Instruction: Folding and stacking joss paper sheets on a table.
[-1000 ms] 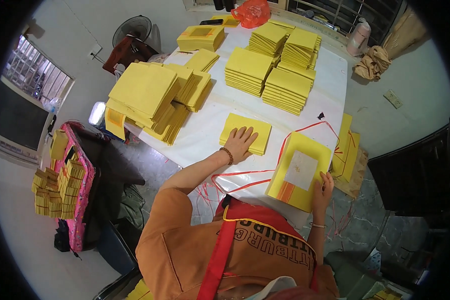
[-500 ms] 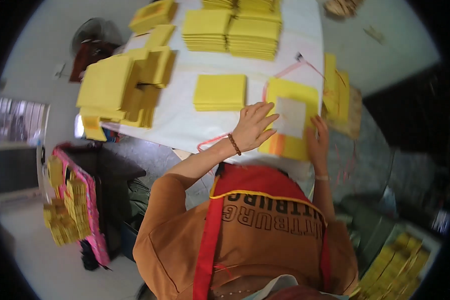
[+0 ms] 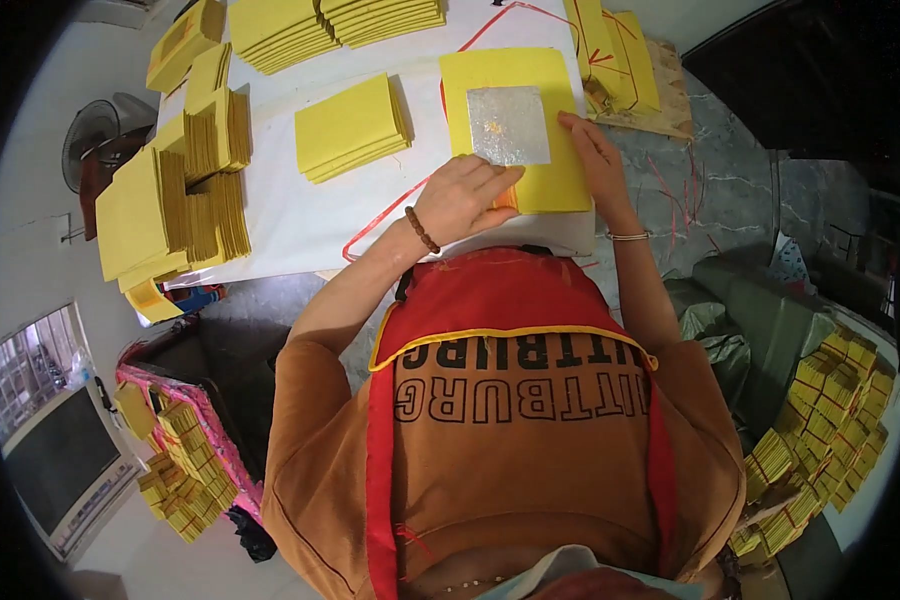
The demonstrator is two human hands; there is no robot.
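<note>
My two hands are on the big stack (image 3: 545,185) of yellow paper, which lies at the near right corner of the bench (image 3: 270,130). A silver square (image 3: 510,120) sits on its top sheet, with an orange patch (image 3: 507,197) nearer me, partly under my fingers. My left hand (image 3: 460,198) rests at the stack's near left corner, fingers bent and close together, thumb lower down on the patch — whether it pinches a sheet, I cannot tell. My right hand (image 3: 598,165) lies along the right side, fingers nearly straight and loosely together, tips touching the paper's edge.

Red string (image 3: 385,218) runs out from beneath the big stack, both toward the bench's near edge and up along its far right part. Well inside the near edge, left of my stack and apart from it, lies a small stack (image 3: 350,125). Piles (image 3: 175,200) of yellow paper crowd the left edge; two folded stacks (image 3: 280,35) stand side by side farther back. Beyond the right edge — off the bench — string-tied bundles (image 3: 630,70) lie on a board (image 3: 675,105).
</note>
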